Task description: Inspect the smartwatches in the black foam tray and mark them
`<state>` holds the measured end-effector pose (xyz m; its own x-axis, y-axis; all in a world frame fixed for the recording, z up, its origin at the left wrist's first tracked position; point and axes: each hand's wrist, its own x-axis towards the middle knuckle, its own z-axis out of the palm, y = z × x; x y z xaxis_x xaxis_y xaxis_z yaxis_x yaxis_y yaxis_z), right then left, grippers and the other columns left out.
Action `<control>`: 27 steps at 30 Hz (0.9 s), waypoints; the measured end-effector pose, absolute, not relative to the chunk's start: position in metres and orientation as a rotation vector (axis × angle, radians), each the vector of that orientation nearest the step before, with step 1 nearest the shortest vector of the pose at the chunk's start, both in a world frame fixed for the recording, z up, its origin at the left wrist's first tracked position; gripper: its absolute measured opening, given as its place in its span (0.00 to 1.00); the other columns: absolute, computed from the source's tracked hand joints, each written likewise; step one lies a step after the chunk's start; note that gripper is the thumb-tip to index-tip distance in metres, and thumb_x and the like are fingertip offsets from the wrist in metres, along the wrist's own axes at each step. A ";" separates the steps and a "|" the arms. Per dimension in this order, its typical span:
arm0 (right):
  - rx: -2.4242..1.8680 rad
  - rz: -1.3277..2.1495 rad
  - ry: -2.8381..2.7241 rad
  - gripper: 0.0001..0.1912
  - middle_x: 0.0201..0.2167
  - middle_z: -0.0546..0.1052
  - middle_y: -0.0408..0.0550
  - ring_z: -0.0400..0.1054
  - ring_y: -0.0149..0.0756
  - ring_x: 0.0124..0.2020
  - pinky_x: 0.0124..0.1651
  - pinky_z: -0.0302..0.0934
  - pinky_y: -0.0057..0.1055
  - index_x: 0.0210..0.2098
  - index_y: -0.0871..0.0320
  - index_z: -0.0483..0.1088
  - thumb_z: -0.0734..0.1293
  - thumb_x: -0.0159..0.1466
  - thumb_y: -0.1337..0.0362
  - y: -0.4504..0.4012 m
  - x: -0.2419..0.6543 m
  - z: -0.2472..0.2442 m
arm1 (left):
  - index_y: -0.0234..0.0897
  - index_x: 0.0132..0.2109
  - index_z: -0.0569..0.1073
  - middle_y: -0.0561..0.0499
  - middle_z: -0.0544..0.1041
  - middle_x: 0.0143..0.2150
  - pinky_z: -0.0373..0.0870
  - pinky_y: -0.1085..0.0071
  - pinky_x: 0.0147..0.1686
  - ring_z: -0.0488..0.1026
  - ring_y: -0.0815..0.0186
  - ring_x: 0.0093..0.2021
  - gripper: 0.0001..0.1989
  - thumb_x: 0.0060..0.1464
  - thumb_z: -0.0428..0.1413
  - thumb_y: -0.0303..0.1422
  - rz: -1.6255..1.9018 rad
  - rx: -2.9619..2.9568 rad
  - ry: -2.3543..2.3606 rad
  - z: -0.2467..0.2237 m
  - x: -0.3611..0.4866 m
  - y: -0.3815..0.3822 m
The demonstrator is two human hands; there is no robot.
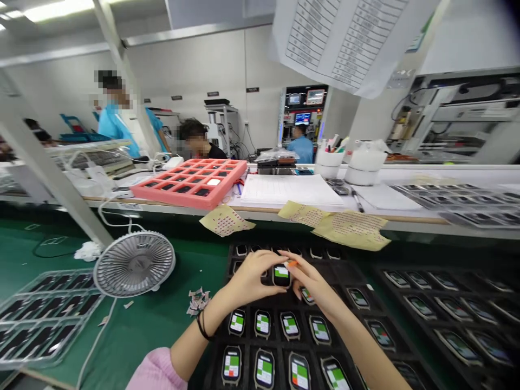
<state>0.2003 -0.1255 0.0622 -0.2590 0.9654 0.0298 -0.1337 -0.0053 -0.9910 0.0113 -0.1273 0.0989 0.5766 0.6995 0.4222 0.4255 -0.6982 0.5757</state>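
My left hand holds a watch with a lit green and white screen, its fingers and thumb around the left side. On the right side of that watch, my right hand has its fingers closed on a small orange piece at the upper corner. Both hands are above a black tray of watches in separate slots. Many of their screens are lit in green and white, some with a red block. A watch lies partly hidden under my right hand.
A second black tray of watches lies to the right. At left are a white fan, paper scraps and a clear tray. The shelf bears a pink tray and white pots. Several people are beyond.
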 end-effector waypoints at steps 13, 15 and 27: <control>-1.091 1.300 -1.466 0.35 0.25 0.73 0.44 0.53 0.28 0.14 0.19 0.52 0.29 0.56 0.52 0.68 0.70 0.53 0.44 -0.135 0.195 0.056 | 0.34 0.49 0.70 0.46 0.79 0.46 0.61 0.63 0.49 0.74 0.58 0.46 0.22 0.45 0.60 0.32 0.773 2.563 1.277 0.090 0.023 -0.146; -1.027 1.376 -1.413 0.34 0.29 0.75 0.47 0.59 0.30 0.17 0.23 0.59 0.31 0.53 0.52 0.71 0.72 0.51 0.44 -0.135 0.196 0.064 | 0.37 0.50 0.70 0.48 0.78 0.47 0.61 0.65 0.50 0.74 0.60 0.46 0.24 0.44 0.61 0.34 0.901 2.528 1.196 0.094 0.022 -0.148; -0.929 1.697 -1.274 0.26 0.39 0.79 0.57 0.74 0.47 0.37 0.41 0.68 0.42 0.44 0.54 0.77 0.75 0.49 0.49 -0.149 0.207 0.091 | 0.39 0.53 0.71 0.48 0.77 0.52 0.61 0.64 0.55 0.68 0.57 0.57 0.28 0.41 0.62 0.36 1.267 2.431 0.913 0.095 0.023 -0.153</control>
<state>0.2066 -0.1490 0.0914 -0.4081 0.9086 -0.0891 -0.1682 -0.1708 -0.9708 0.0235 -0.1528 0.0952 0.4249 0.6330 0.6472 0.4139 -0.7716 0.4830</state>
